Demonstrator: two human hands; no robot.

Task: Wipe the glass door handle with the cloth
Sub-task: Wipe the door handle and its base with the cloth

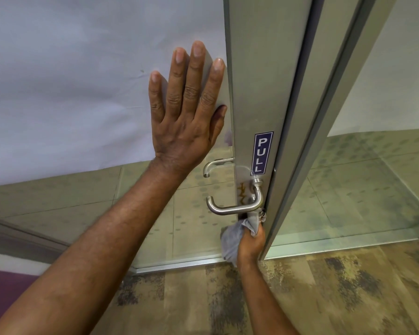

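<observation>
A brushed-steel lever handle [230, 209] juts left from the grey metal door stile [259, 93], just below a blue PULL sticker [262, 153]. My right hand [250, 245] is shut on a bunched grey cloth [235, 238] and holds it against the stile right under the handle's base. My left hand [186, 112] lies flat with fingers spread on the frosted glass pane [82, 81], left of the stile and above the handle. A second handle [215, 165] on the far side shows through the glass.
The door's edge meets a second metal frame [324, 117] on the right, with another glass panel [373, 189] beyond it. A metal floor track [179, 264] runs under the glass. Mottled brown carpet [324, 298] covers the floor near me.
</observation>
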